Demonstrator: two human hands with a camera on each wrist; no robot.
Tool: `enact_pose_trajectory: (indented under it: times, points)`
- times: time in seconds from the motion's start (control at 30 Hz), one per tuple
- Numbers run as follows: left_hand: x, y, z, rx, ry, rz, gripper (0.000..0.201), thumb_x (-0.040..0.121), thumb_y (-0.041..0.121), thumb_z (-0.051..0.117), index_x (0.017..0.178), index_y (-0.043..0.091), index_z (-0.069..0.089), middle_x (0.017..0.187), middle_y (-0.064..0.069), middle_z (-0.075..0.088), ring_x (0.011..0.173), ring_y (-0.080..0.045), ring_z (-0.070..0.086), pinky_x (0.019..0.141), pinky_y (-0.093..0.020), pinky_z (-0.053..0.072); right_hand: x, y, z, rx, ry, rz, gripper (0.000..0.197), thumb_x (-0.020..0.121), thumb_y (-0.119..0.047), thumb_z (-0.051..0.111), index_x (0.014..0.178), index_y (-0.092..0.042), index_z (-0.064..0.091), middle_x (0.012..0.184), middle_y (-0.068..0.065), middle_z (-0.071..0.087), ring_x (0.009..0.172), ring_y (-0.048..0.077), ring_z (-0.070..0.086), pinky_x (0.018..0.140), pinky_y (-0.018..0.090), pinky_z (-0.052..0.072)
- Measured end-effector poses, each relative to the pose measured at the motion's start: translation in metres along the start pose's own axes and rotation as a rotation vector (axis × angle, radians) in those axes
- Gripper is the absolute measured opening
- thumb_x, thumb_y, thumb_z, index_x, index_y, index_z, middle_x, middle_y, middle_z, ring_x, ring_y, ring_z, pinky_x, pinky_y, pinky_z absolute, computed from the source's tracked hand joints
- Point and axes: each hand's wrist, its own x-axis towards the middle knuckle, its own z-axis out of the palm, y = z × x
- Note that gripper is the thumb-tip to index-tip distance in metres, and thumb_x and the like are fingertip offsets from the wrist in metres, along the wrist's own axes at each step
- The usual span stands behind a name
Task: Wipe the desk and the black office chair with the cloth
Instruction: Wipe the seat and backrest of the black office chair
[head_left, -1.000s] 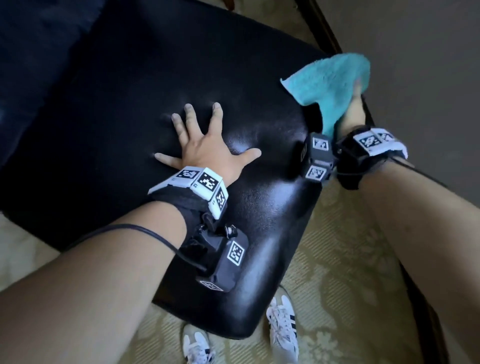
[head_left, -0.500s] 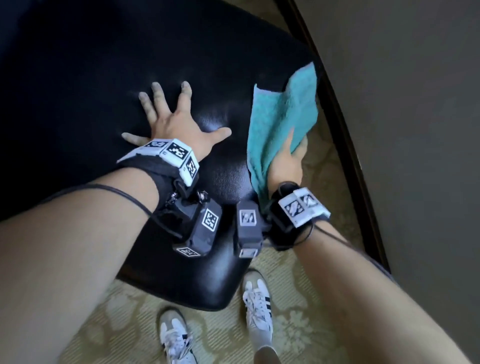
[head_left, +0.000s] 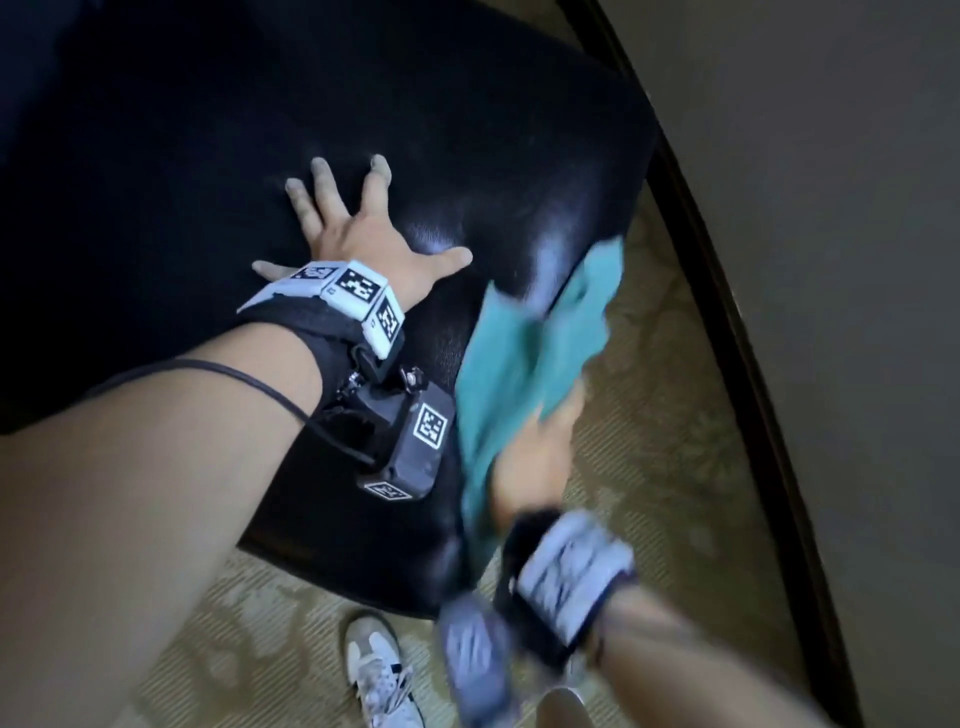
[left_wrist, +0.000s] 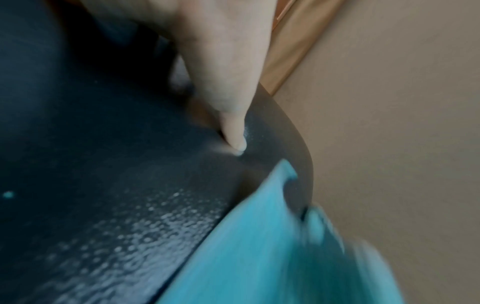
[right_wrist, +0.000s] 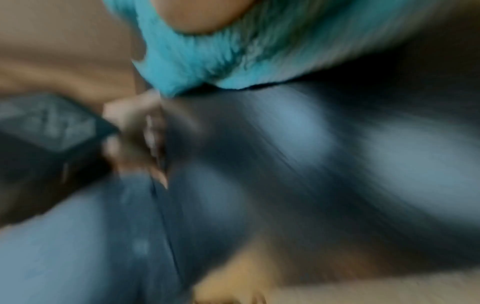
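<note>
My left hand (head_left: 358, 236) presses flat, fingers spread, on the black chair seat (head_left: 467, 130); my right hand (head_left: 535, 457) grips the soft, limp teal cloth (head_left: 524, 353), bunched, at the seat's right edge.

Left hand (head_left: 358, 234) flat, palm down, fingers spread wide and straight, thumb out to the right, pressing on the black glossy leather chair seat (head_left: 467, 130). Left forearm bare, reaching forward from lower left; wrist wears a black strap with white coded marker blocks and a black camera unit. Left wrist view shows one straight finger (left_wrist: 233, 127) with its tip touching the seat. Right hand (head_left: 535, 457) blurred, at the seat's right edge, holding the teal fluffy cloth (head_left: 524, 353); exact finger pose unclear. Right wrist carries the same strap.
</note>
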Motion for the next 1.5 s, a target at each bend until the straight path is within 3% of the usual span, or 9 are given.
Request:
enact_pose_trajectory:
  times: [0.13,0.33,0.53,0.73,0.83,0.93,1.13,1.3,1.5]
  points:
    - [-0.003,0.002,-0.005,0.031,-0.025,0.014,0.108,0.061,0.075,0.067,0.148,0.046,0.009,0.160,0.004,-0.011,0.147,-0.021,-0.015,0.104,-0.076,0.005,-0.019,0.017,0.015,-0.053,0.007,0.031,0.087,0.073,-0.054,0.053,0.145,-0.037,0.008,0.138,0.004,0.047,0.120,0.028,0.050,0.100,0.046,0.041]
    - [0.004,-0.001,-0.032,-0.029,-0.064,0.063,0.104,0.064,0.073,0.068,0.149,0.043,0.016,0.161,0.001,0.000,0.148,-0.027,-0.003,0.117,-0.049,0.013,0.041,-0.007,0.002,-0.121,0.090,0.054,0.072,0.083,-0.049,0.033,0.145,-0.015,0.022,0.134,0.017,0.051,0.117,0.036,0.051,0.089,0.032,0.037]
    - [0.010,-0.090,-0.081,0.151,-0.094,0.075,0.112,0.055,0.078,0.069,0.146,0.053,0.008,0.159,0.015,-0.014,0.146,-0.013,-0.016,0.114,-0.060,0.004,0.085,-0.041,-0.011,-0.322,0.098,0.095,0.042,0.102,-0.031,0.035,0.133,-0.002,0.034,0.124,0.023,0.055,0.112,0.040,0.053,0.080,0.034,0.034]
    - [0.000,-0.132,-0.071,0.086,-0.141,-0.005,0.120,0.048,0.071,0.076,0.146,0.053,0.010,0.160,0.014,-0.009,0.147,-0.018,-0.013,0.115,-0.060,0.006,0.112,-0.062,-0.019,-0.414,-0.019,0.035,0.044,0.098,-0.050,0.035,0.134,-0.026,0.042,0.108,-0.002,0.053,0.100,0.021,0.049,0.081,0.025,0.032]
    - [-0.007,-0.133,-0.059,0.074,-0.133,-0.050,0.120,0.049,0.073,0.076,0.145,0.055,0.006,0.159,0.017,-0.013,0.147,-0.017,-0.015,0.112,-0.066,0.007,0.063,-0.048,-0.026,-0.461,0.040,0.071,0.058,0.092,-0.056,0.034,0.146,-0.045,0.020,0.135,0.007,0.049,0.116,0.032,0.050,0.100,0.037,0.035]
    - [-0.006,-0.132,-0.062,0.065,-0.150,-0.067,0.122,0.048,0.074,0.076,0.145,0.056,0.004,0.158,0.017,-0.015,0.147,-0.017,-0.016,0.112,-0.067,0.009,0.015,-0.034,-0.006,-0.691,0.188,0.004,0.063,0.096,-0.039,0.038,0.152,-0.028,0.012,0.149,0.013,0.031,0.129,0.036,0.038,0.105,0.046,0.029]
    - [-0.003,-0.118,-0.055,0.027,-0.120,-0.099,0.121,0.050,0.074,0.076,0.145,0.055,0.003,0.158,0.016,-0.015,0.147,-0.019,-0.016,0.111,-0.067,0.012,0.100,-0.088,-0.001,-0.617,0.177,0.106,0.066,0.095,-0.049,0.034,0.152,-0.025,0.011,0.149,0.012,0.032,0.131,0.037,0.038,0.108,0.048,0.027]
    - [-0.017,-0.117,-0.044,0.014,-0.094,-0.165,0.120,0.053,0.073,0.075,0.146,0.051,0.002,0.158,0.013,-0.016,0.147,-0.022,-0.016,0.107,-0.072,0.011,0.020,-0.046,0.011,-0.991,0.258,-0.308,0.072,0.083,-0.047,0.023,0.151,-0.025,0.023,0.158,0.012,0.020,0.140,0.038,0.024,0.113,0.050,0.019]
    - [-0.010,-0.101,-0.046,-0.023,-0.100,-0.187,0.121,0.054,0.074,0.074,0.147,0.049,0.002,0.159,0.011,-0.017,0.146,-0.024,-0.018,0.104,-0.075,0.010,0.079,-0.107,0.032,-1.042,0.174,-0.261,0.068,0.092,-0.062,0.023,0.152,-0.035,0.009,0.161,0.007,0.004,0.145,0.038,0.008,0.115,0.053,0.009]
